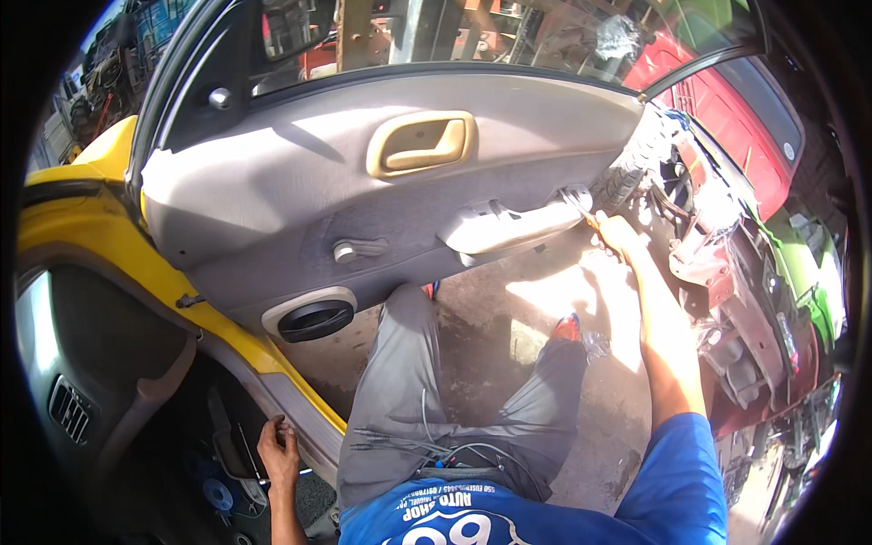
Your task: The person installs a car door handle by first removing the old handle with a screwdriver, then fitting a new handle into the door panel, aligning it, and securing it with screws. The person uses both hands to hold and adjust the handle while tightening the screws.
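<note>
My right hand (pixel 619 236) is closed around the orange handle of a slim tool (pixel 592 221) that looks like a screwdriver. Its tip meets the right end of the pale armrest (pixel 518 223) on a grey door panel (pixel 300 186). Sun glare blurs that contact. Low on the left, my left hand (pixel 280 451) hangs beside the door sill (pixel 289 404), fingers loosely bent and apart, with nothing clearly in it. A thin rod (pixel 247 452) lies close to that hand; whether they touch is unclear.
The door carries a tan inner handle (pixel 422 143), a window crank (pixel 359 250) and a round black speaker (pixel 315 320). Yellow bodywork (pixel 109 241) frames the left. Dismantled car parts (pixel 727 263) crowd the right, near a red vehicle (pixel 745 118). Cables (pixel 445 451) lie across my lap.
</note>
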